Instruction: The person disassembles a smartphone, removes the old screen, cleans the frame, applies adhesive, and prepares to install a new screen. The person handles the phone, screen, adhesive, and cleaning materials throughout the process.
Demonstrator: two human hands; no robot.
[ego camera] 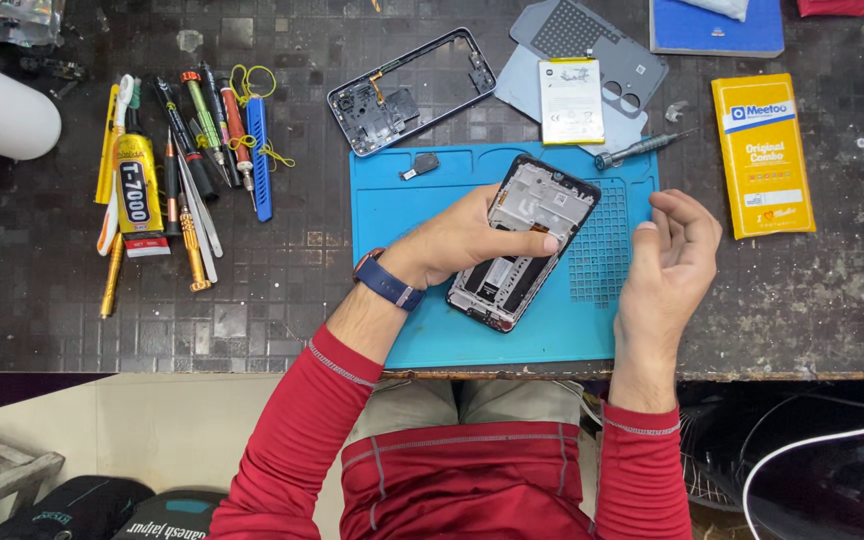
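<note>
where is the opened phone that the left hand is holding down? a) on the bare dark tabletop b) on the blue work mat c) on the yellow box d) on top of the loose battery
b: the left hand presses the opened phone flat onto the blue work mat, while the yellow box and the loose battery lie apart from it.
</note>
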